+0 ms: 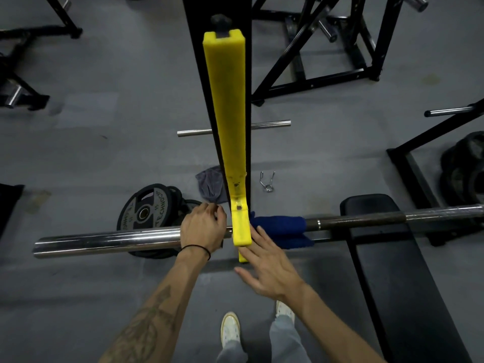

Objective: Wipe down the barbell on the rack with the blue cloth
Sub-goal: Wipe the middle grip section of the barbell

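Observation:
The barbell [366, 220] lies across the view on a rack with a yellow guard [225, 121]; its chrome sleeve [104, 241] sticks out to the left. A blue cloth [280, 227] is draped over the bar just right of the yellow guard. My left hand [203, 229] grips the sleeve at its inner end, beside the guard. My right hand [269, 268] is open with fingers spread, its fingertips at the left edge of the cloth by the guard's lower end.
A weight plate [142, 213] leans on the floor behind the sleeve, with a grey cloth [210, 186] and a spring collar [267, 181] near the black upright. A black bench [392, 271] runs under the bar at right. More racks and plates [466, 169] stand around.

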Demonstrator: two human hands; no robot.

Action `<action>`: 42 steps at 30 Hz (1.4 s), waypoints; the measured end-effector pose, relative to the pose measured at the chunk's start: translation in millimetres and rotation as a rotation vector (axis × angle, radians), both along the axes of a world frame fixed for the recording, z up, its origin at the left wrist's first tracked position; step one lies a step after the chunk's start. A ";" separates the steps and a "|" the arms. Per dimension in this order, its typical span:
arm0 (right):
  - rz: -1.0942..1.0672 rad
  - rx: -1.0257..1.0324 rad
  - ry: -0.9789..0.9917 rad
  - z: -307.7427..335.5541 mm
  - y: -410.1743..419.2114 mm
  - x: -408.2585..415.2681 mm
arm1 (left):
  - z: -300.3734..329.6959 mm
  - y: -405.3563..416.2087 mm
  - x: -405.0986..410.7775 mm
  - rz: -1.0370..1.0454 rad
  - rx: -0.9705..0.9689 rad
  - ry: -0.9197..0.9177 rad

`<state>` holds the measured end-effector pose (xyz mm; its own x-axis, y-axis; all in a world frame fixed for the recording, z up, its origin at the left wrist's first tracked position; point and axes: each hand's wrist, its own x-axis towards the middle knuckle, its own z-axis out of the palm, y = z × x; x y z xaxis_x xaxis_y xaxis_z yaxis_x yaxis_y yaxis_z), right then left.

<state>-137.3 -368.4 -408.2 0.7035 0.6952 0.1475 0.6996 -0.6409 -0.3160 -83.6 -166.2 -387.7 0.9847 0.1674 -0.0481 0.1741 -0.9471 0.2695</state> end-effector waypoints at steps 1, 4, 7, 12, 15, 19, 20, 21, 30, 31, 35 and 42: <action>-0.004 0.002 0.005 0.3 1.4 0.6 | -0.1 0.8 0.0 -0.002 -0.003 0.006; 0.072 -0.091 -0.089 1.6 -31.4 9.4 | 0.3 2.5 -0.5 0.006 -0.019 0.011; -0.004 -0.093 -0.138 0.7 -78.8 12.9 | -0.9 2.2 -2.1 0.006 -0.029 -0.002; -0.264 0.154 -0.140 1.6 -76.2 21.5 | -0.2 0.9 -2.2 -0.001 -0.032 -0.012; -0.424 0.166 0.016 8.5 -62.5 41.9 | 2.1 -0.2 -3.0 -0.002 -0.035 -0.020; -0.441 -0.075 0.203 26.1 -47.6 53.3 | 2.5 -1.2 -2.7 0.011 -0.037 -0.026; -0.402 -0.176 0.250 33.5 -34.4 55.4 | 2.1 -1.5 -2.3 0.009 -0.032 -0.027; -0.362 -0.248 0.310 38.5 -19.6 57.0 | 2.2 -2.1 -2.9 0.009 -0.033 -0.026; -0.308 -0.206 0.327 37.7 -18.5 60.4 | 5.8 -0.8 -1.2 0.011 -0.043 -0.010; -0.332 -0.191 0.298 34.5 -27.8 60.3 | 5.5 -0.5 -1.5 0.011 -0.044 -0.013; -0.420 -0.229 0.330 43.2 -16.1 58.7 | 5.5 -3.3 -2.3 0.004 -0.051 -0.023; -0.387 -0.268 0.389 40.8 -7.2 63.0 | 3.1 0.8 -2.1 -0.009 -0.023 -0.016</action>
